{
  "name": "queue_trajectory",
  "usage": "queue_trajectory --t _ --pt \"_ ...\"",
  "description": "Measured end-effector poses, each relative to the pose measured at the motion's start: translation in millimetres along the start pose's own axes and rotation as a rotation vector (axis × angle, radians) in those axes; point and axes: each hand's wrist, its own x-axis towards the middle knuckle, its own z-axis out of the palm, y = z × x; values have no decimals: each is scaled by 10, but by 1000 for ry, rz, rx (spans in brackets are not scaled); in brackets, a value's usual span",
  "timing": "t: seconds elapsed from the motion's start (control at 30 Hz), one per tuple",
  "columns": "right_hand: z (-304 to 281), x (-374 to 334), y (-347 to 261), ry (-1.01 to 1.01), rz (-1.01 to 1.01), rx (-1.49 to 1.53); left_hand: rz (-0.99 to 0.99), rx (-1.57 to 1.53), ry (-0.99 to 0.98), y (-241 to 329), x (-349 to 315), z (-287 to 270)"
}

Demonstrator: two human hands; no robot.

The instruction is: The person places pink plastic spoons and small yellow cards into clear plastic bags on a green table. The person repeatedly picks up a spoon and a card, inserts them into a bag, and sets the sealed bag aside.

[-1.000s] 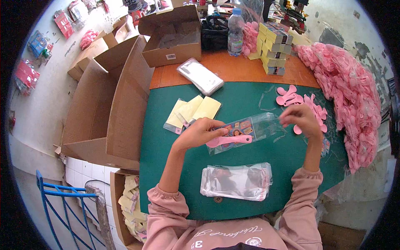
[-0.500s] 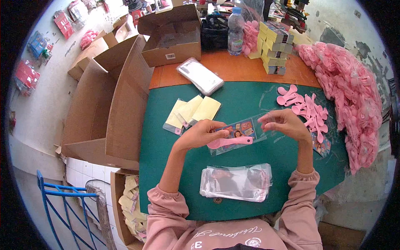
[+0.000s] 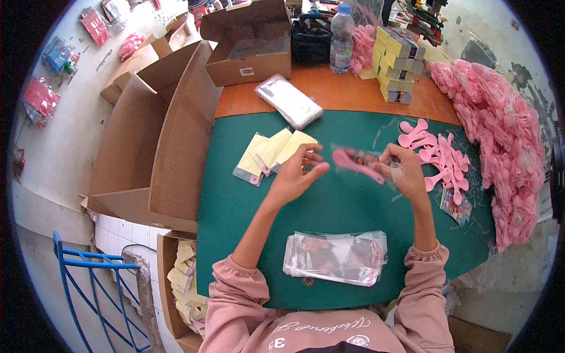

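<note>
My right hand (image 3: pixel 404 170) grips one end of a clear plastic packet (image 3: pixel 356 163), which holds a pink spoon and a printed card and is smeared by motion. To its left my left hand (image 3: pixel 301 175) hangs with fingers apart, holding nothing. Just beyond that hand lie several packets with pale yellow cards (image 3: pixel 273 149) on the green table. Nearer to me rests a stack of clear plastic bags (image 3: pixel 335 257). Loose pink spoons (image 3: pixel 442 157) are heaped right of my right hand, with printed cards (image 3: pixel 455 206) partly under them.
A large open cardboard box (image 3: pixel 130 147) stands left of the green table (image 3: pixel 247 229). At the back are a smaller box (image 3: pixel 249 65), a water bottle (image 3: pixel 341 44), card stacks (image 3: pixel 398 70) and a white bundle of bags (image 3: pixel 289 103). Bagged pink spoons (image 3: pixel 500 135) pile along the right edge.
My left hand has let go of the packet and its fingers have spread. My right hand now holds the packet by its right end, and the packet has swung up and tilted.
</note>
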Motion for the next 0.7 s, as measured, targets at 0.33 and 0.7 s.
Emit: queue_trajectory --t 0.33,0.7 --pt "256 -50 -6 -349 -285 -188 -521 -774 -167 -62 -301 296" --pt "693 -30 355 -90 -393 -218 -277 -63 173 -23 -314 321"
